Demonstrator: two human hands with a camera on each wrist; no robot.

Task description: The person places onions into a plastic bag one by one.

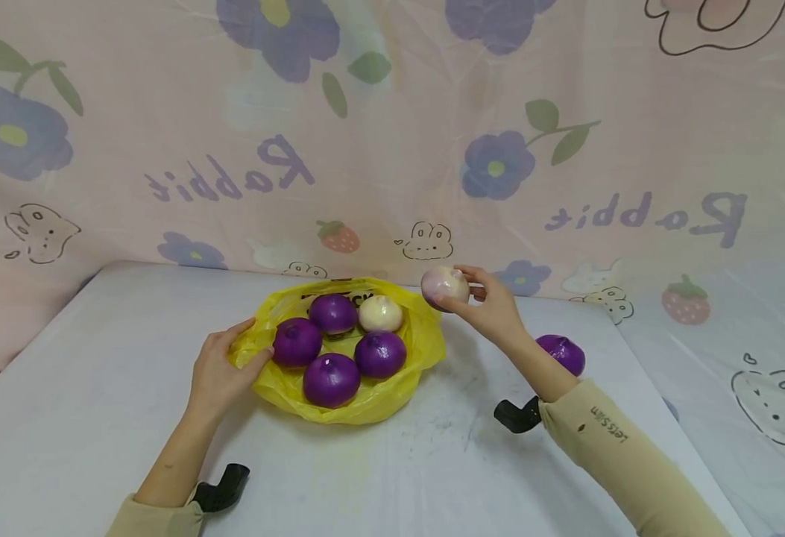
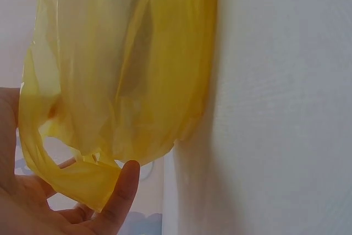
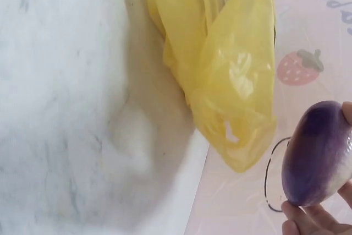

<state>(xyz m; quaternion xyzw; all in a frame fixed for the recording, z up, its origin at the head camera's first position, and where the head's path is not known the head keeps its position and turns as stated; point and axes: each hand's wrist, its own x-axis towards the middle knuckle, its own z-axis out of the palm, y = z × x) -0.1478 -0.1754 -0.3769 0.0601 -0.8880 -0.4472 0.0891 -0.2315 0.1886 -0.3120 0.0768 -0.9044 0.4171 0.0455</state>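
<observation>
A yellow plastic bag (image 1: 426, 339) sits opened out on the table with several glossy purple onions (image 1: 331, 380) and one pale onion (image 1: 380, 314) inside. My left hand (image 1: 221, 369) grips the bag's left edge, thumb over the rim; in the left wrist view its fingers hold the bag's handle loop (image 2: 82, 182). Above the bag's right rim, my right hand (image 1: 489, 306) holds a purple-and-white onion (image 1: 444, 288) between thumb and fingers. The right wrist view shows that onion's purple side (image 3: 316, 155), apart from the bag.
Another purple onion (image 1: 563, 353) lies on the white table (image 1: 83, 418), partly behind the right forearm. A black curved piece (image 1: 224, 488) shows beside each wrist. Behind the table hangs a pink cloth (image 1: 392, 149) printed with flowers and rabbits.
</observation>
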